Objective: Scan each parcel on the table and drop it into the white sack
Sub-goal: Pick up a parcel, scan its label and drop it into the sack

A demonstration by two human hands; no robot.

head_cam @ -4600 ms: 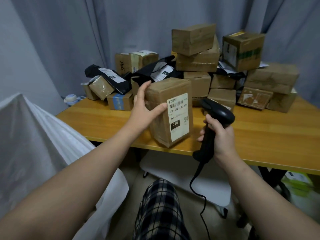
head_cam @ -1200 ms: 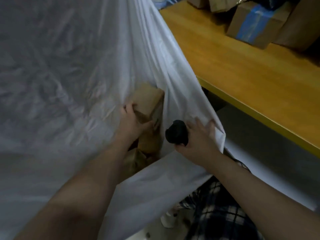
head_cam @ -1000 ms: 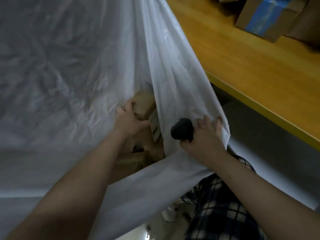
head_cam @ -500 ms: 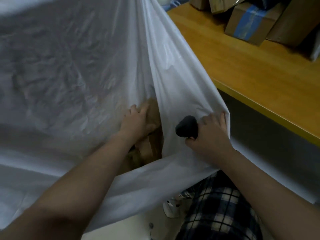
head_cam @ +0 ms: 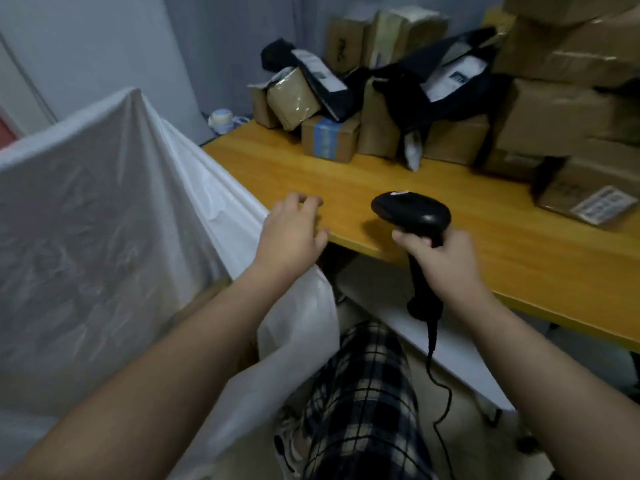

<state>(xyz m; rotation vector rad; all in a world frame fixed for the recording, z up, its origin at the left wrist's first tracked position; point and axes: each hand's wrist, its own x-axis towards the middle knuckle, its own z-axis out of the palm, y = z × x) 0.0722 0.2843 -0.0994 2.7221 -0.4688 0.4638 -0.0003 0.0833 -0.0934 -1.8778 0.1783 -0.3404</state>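
Right hand [head_cam: 446, 261]: grip clamped round the handle of the black scanner [head_cam: 412, 211], forefinger at the trigger side. The scanner head is level and faces the far side of the worktop [head_cam: 363, 188], presumably kept ready for the next barcode. Its cable [head_cam: 441, 375] hangs past the checked shorts [head_cam: 363, 393].

Left hand [head_cam: 291, 233]: grip apart and empty, fingers loosely curled. It hovers over the near left corner of the worktop, between the white sack [head_cam: 104, 220] and the pile, well placed to reach for another item.

The sack stands just left of the worktop, its cloth draped high and its mouth under the left forearm, so a short sideways carry suffices.

The parcels [head_cam: 554, 109] not yet scanned crowd the far edge: a blue-taped carton [head_cam: 329, 138], black mailers [head_cam: 433, 88] with white labels, and a labelled carton [head_cam: 588, 199] at right.

Writing: every label is too blurred to read. A small red-and-white mark on the scanner head is likewise illegible.
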